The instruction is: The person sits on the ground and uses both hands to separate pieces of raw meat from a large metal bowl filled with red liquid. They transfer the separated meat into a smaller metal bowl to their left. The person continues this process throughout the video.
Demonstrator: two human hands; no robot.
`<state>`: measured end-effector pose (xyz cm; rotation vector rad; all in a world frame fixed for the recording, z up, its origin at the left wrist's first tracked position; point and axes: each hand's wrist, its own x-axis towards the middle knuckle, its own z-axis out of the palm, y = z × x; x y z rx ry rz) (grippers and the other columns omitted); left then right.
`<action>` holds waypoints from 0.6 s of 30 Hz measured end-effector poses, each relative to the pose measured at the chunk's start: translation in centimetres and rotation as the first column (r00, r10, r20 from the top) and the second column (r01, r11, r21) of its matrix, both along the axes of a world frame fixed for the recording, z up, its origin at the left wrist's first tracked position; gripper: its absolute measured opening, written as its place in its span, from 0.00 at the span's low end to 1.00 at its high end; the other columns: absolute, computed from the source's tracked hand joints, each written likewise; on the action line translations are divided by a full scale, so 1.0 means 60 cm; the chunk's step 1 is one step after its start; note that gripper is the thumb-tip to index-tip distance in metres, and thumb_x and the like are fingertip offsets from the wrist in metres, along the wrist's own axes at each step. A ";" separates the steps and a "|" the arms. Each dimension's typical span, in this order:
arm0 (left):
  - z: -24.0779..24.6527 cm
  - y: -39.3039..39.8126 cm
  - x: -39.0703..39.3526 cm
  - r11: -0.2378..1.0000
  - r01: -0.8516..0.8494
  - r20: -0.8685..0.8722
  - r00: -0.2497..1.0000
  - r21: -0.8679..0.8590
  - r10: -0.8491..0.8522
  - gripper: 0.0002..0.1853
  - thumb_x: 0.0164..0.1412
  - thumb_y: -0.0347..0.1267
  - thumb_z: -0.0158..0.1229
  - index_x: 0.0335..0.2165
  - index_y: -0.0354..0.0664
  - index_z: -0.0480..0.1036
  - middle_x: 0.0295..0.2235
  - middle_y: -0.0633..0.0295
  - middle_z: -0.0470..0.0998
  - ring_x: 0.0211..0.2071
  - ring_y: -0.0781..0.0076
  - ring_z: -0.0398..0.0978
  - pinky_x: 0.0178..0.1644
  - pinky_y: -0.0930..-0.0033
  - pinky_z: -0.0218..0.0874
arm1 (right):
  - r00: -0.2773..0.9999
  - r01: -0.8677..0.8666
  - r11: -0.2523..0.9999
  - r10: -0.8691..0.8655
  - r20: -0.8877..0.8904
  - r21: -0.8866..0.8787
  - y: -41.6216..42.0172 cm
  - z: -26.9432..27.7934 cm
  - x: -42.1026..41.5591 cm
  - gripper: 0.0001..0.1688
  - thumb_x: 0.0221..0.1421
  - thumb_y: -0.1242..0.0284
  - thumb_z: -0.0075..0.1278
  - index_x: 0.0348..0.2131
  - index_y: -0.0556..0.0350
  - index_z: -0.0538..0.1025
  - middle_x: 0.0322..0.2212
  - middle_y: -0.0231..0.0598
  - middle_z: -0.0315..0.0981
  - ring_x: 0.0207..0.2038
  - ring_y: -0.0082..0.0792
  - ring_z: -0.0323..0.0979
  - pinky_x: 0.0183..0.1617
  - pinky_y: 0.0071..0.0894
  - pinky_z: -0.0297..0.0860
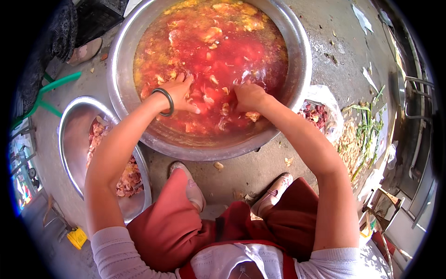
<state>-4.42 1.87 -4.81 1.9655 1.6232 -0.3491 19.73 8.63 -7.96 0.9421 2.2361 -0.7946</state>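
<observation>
Before me stands a large round metal basin (120,80) filled with reddish liquid (240,52). Pale and yellowish pieces of meat or fat (210,35) float in it. My left hand (177,93), with a dark bangle at the wrist, rests at the liquid's surface with its fingers spread, and I see nothing held in it. My right hand (249,96) dips into the liquid on the other side; its fingertips are under the surface, so what they touch is hidden. Loose pieces lie around both hands.
Left of the basin, a smaller metal bowl (75,139) holds cut raw meat (129,178). To the right sit a clear plastic bag (331,101) with dark red pieces and a pile of green plant stalks (366,132). Another person's shoe (85,51) and a green frame (59,82) are at the upper left.
</observation>
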 end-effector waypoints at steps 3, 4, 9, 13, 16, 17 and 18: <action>-0.070 0.014 0.047 0.950 -0.068 0.012 0.997 -0.306 0.075 0.37 0.46 0.44 0.64 0.52 0.36 0.63 0.41 0.36 0.74 0.44 0.40 0.73 0.45 0.53 0.66 | 0.931 0.266 0.946 -0.302 -0.206 -0.185 -0.015 -0.037 -0.021 0.36 0.38 0.63 0.65 0.46 0.62 0.71 0.42 0.54 0.74 0.45 0.46 0.74 0.49 0.40 0.70; -0.074 0.007 0.049 0.979 -0.052 0.224 0.970 -0.198 0.097 0.31 0.49 0.35 0.60 0.51 0.35 0.63 0.43 0.40 0.74 0.46 0.46 0.73 0.47 0.57 0.65 | 0.845 0.365 0.865 -0.463 -0.268 -0.344 -0.017 -0.031 -0.027 0.34 0.39 0.65 0.64 0.46 0.62 0.72 0.41 0.51 0.75 0.44 0.43 0.74 0.48 0.38 0.70; -0.067 0.002 0.014 0.886 -0.276 0.760 0.457 -0.372 0.462 0.20 0.60 0.27 0.54 0.50 0.37 0.65 0.41 0.65 0.75 0.42 0.78 0.69 0.48 0.70 0.62 | 0.435 0.372 0.509 -0.834 -0.338 -0.776 -0.011 0.016 -0.026 0.28 0.45 0.73 0.60 0.47 0.61 0.71 0.37 0.41 0.76 0.39 0.30 0.73 0.44 0.30 0.69; -0.045 -0.005 -0.035 0.905 -0.299 0.785 0.461 -0.302 0.414 0.17 0.61 0.30 0.55 0.47 0.34 0.69 0.40 0.64 0.75 0.43 0.79 0.69 0.48 0.71 0.61 | 0.449 0.354 0.460 -0.847 -0.283 -0.814 0.002 0.062 -0.016 0.24 0.50 0.74 0.56 0.48 0.61 0.71 0.36 0.39 0.76 0.38 0.26 0.73 0.43 0.30 0.69; -0.045 -0.012 -0.037 0.796 -0.424 0.721 0.368 -0.431 0.587 0.17 0.62 0.31 0.54 0.46 0.32 0.71 0.39 0.64 0.76 0.42 0.80 0.70 0.47 0.73 0.62 | 0.523 0.369 0.639 -0.743 -0.418 -0.675 0.022 0.062 0.004 0.20 0.54 0.72 0.54 0.46 0.60 0.71 0.31 0.41 0.77 0.36 0.24 0.74 0.40 0.30 0.69; -0.044 -0.013 -0.033 0.753 -0.471 0.690 0.345 -0.460 0.636 0.17 0.62 0.32 0.54 0.46 0.31 0.71 0.38 0.64 0.76 0.42 0.80 0.70 0.46 0.74 0.62 | 0.549 0.378 0.691 -0.703 -0.451 -0.617 0.032 0.057 0.012 0.20 0.54 0.72 0.53 0.46 0.60 0.71 0.30 0.42 0.77 0.35 0.24 0.74 0.40 0.29 0.69; -0.043 -0.016 -0.024 0.746 -0.495 0.734 0.274 -0.446 0.621 0.18 0.63 0.34 0.53 0.45 0.31 0.72 0.37 0.65 0.76 0.39 0.80 0.72 0.42 0.76 0.65 | 0.582 0.424 0.651 -0.729 -0.361 -0.630 0.038 0.063 0.016 0.16 0.55 0.71 0.53 0.41 0.61 0.71 0.28 0.41 0.77 0.33 0.26 0.75 0.36 0.29 0.72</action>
